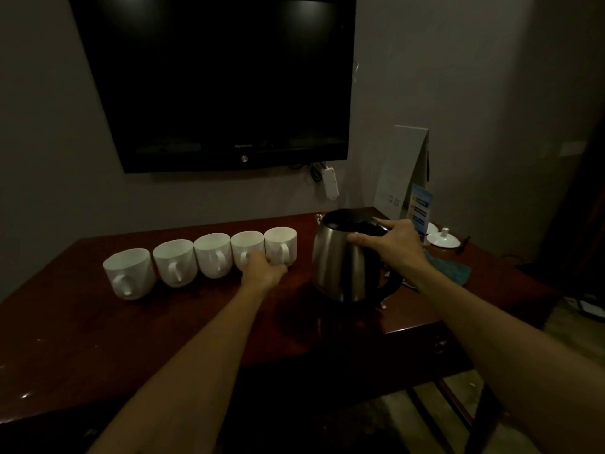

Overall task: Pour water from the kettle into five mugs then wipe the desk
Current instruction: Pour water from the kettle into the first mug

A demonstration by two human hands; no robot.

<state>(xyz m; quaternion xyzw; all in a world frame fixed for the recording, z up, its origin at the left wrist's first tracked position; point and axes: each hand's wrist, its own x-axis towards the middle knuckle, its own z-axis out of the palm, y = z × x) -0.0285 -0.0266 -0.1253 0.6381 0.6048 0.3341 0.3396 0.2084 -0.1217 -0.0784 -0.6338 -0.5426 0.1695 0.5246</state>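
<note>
Several white mugs stand in a row on the dark red wooden desk point(98, 339), handles toward me, from the leftmost mug point(129, 273) to the rightmost mug point(280, 244). My left hand point(262, 268) reaches to the foot of the two rightmost mugs, its fingers curled by the rightmost mug's handle. To their right a steel kettle point(339, 267) with a black lid stands on its black base. My right hand point(389, 240) grips the kettle's black handle at the top. A teal cloth point(450, 268) lies behind my right forearm, partly hidden.
A black TV point(212, 77) hangs on the wall above the mugs, with a white power strip point(329, 183) dangling below it. At the desk's back right stand a white paper bag point(402, 168), a blue card point(420, 208) and white lids point(443, 239). The desk's right edge drops to the floor.
</note>
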